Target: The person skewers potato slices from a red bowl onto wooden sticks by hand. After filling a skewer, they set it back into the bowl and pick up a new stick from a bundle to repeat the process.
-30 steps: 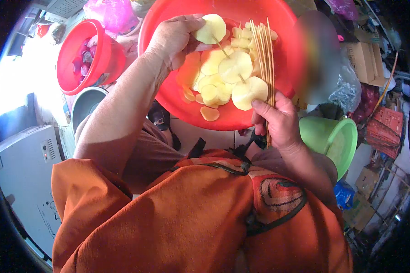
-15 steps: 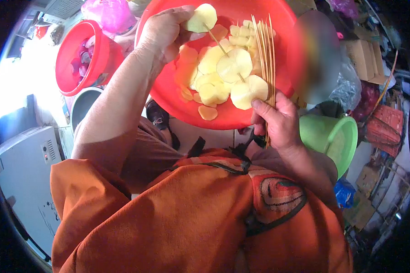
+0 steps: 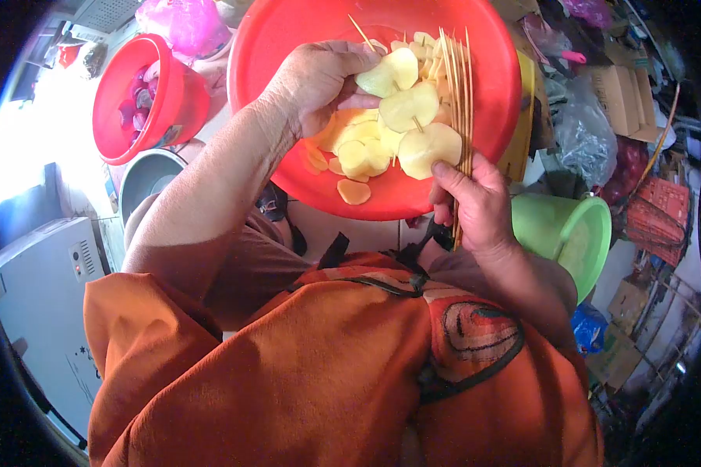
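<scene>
We see pale yellow potato slices [image 3: 382, 117], thin and round, heaped in the big red basin [image 3: 491, 93] ahead of us. Our left hand [image 3: 315, 82] pinches one slice [image 3: 389, 74] threaded on a skewer [image 3: 360, 31]; our right hand [image 3: 479, 206] is clenched around a bundle of bamboo skewers [image 3: 458, 86] at the basin's near right rim. Half a second ago the left hand held that slice higher and farther; now it has come down against the other skewered slices.
</scene>
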`<state>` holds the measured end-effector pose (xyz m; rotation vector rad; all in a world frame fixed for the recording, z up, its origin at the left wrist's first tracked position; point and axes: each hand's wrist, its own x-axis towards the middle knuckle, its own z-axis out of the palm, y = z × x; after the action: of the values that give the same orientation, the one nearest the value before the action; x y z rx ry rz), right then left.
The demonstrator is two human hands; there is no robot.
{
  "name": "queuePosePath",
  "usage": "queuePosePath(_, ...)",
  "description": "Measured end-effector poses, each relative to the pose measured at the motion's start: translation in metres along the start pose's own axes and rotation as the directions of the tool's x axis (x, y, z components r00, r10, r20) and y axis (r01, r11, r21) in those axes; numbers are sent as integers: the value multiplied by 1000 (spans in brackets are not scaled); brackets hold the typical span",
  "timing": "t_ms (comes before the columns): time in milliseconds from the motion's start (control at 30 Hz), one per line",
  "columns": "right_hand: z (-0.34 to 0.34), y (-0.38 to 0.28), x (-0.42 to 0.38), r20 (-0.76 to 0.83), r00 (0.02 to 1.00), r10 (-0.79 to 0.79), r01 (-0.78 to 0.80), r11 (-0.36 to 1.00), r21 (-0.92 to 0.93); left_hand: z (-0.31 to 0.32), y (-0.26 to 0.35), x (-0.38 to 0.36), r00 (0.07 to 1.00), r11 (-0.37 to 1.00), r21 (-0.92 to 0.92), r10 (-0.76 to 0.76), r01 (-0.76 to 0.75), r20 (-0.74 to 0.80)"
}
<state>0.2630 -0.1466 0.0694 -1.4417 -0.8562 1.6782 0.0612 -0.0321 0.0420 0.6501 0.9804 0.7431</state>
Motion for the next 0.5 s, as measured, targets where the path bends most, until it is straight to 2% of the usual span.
queuePosePath(100,-2,0,1,-12,1000,15,-15,1000,-24,0,1,0,1000,1000,-13,-7,7,-15)
queuePosePath(167,-5,0,4,-33,999,14,-14,1000,-8,1,6,-1,995,990,131,55,-43,-89)
queuePosePath(200,-7,0,5,-54,998,13,-13,1000,6,-2,7,2,995,990,132,55,-43,-89)
queuePosePath(267,-12,-2,7,-64,998,1,3,999,52,-13,7,16,961,958,263,171,-111,-217)
queuePosePath(300,-13,-2,8,-75,997,-11,18,995,95,-22,3,25,961,958,263,172,-112,-217)
queuePosePath(367,-14,-5,9,-115,993,-5,16,995,95,-38,-12,44,949,806,588,229,-59,-218)
queuePosePath(400,-15,-5,9,-112,994,0,11,995,100,-43,-20,50,957,689,722,246,-62,-152)
queuePosePath(433,-16,-5,9,-110,994,5,7,994,105,-41,-27,50,958,688,723,246,-63,-151)
queuePosePath(500,-16,-4,9,-111,994,10,1,995,98,-31,-41,52,975,338,941,210,-4,-72)
